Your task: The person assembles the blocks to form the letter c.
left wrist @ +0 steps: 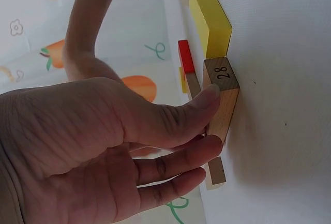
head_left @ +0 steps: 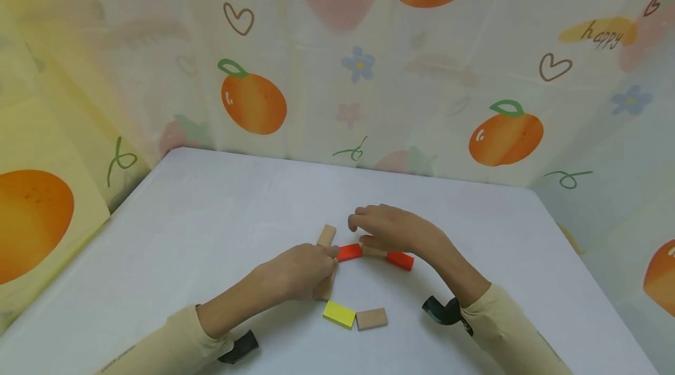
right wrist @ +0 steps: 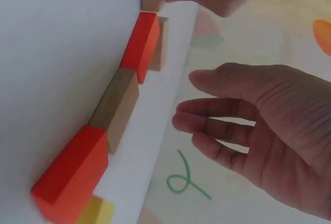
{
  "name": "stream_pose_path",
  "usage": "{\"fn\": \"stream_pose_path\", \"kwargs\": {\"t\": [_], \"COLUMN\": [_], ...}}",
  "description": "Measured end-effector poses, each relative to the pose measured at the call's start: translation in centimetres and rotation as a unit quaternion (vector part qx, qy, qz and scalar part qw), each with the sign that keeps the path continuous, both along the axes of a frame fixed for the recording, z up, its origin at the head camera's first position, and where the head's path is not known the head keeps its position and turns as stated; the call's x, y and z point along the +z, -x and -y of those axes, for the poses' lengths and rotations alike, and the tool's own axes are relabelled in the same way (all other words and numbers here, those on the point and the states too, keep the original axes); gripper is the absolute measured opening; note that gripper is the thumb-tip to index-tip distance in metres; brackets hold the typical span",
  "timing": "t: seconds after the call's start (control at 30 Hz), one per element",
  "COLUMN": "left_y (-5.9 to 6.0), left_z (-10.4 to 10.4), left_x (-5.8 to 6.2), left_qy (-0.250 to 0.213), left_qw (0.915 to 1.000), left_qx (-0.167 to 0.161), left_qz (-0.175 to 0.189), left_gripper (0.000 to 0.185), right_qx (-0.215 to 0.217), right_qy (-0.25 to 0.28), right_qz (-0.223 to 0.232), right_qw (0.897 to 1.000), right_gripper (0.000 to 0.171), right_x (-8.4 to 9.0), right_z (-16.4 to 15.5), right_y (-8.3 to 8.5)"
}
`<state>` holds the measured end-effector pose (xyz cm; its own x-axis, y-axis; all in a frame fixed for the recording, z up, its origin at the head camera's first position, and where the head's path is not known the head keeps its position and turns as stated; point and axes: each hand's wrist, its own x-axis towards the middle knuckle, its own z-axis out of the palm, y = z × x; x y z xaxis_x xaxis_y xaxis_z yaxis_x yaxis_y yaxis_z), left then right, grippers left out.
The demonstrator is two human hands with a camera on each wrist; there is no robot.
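Under the head camera, on the white tabletop (head_left: 211, 217), the left hand (head_left: 295, 272) pinches a plain wooden block (head_left: 326, 288) at its fingertips, right against a red block (head_left: 350, 252). The right hand (head_left: 392, 228) hovers over the row, fingers loosely spread and holding nothing; a second red block (head_left: 400, 259) shows beneath its wrist. Near the left hand lie a yellow block (head_left: 339, 313) and a tan block (head_left: 371, 319); another tan block (head_left: 326, 235) sits beyond its fingertips.

From the left wrist, the thumb (left wrist: 199, 105) presses a wooden block numbered 28 (left wrist: 223, 97), fingers curled behind it.

From the right wrist, the relaxed fingers (right wrist: 217, 131) float apart from a red-wood-red line (right wrist: 116, 107).

Judging by this, blocks are being lined up; next, the numbered block wants nudging flush.
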<state>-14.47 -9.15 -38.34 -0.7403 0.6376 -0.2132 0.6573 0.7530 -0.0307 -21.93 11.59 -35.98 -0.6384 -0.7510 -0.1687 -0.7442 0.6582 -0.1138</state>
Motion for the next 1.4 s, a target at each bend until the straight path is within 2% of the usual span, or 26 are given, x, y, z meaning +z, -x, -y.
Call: {"fn": "stream_pose_path", "kwargs": {"t": [0.17,0.4,0.5,0.6,0.73,0.93,1.03,1.17,1.4], "left_y": [-0.1,-0.1,-0.1,-0.1,-0.1,0.0,0.0,0.1,0.1], "left_z": [0.0,0.1,0.2,0.2,0.2,0.2,0.3,0.3,0.3], "left_x": [-0.1,-0.1,-0.1,-0.2,-0.4,-0.4,-0.3,-0.2,0.0], "left_qy": [0.003,-0.001,-0.007,-0.012,-0.016,-0.011,-0.008,-0.008,-0.012], "left_qw": [1.0,1.0,0.9999,0.9998,0.9995,0.9996,0.9998,0.9998,0.9999], "left_qx": [-0.004,-0.007,-0.01,-0.015,-0.023,-0.021,-0.018,-0.015,-0.006], "left_qz": [-0.002,-0.004,-0.004,-0.008,-0.017,-0.015,-0.009,-0.004,0.008], "left_gripper": [0.034,0.037,0.035,0.031,0.029,0.03,0.03,0.028,0.03], "right_qx": [0.018,0.067,0.089,0.12,0.139,0.13,0.138,0.144,0.111], "right_qy": [-0.007,-0.027,-0.045,-0.078,-0.099,-0.086,-0.091,-0.1,-0.088], "right_qz": [0.023,0.021,0.003,-0.043,-0.076,-0.076,-0.099,-0.159,-0.189], "right_qw": [1.0,0.997,0.995,0.989,0.982,0.985,0.981,0.972,0.972], "right_gripper": [0.029,0.033,0.031,0.027,0.023,0.023,0.022,0.022,0.03], "right_x": [-0.4,-1.3,-1.5,-1.9,-2.5,-2.9,-3.0,-2.8,-1.6], "right_z": [2.4,4.9,5.7,6.3,6.8,6.9,6.8,6.3,4.4], "right_y": [1.0,1.9,2.1,2.3,2.4,2.4,2.4,2.2,1.2]}}
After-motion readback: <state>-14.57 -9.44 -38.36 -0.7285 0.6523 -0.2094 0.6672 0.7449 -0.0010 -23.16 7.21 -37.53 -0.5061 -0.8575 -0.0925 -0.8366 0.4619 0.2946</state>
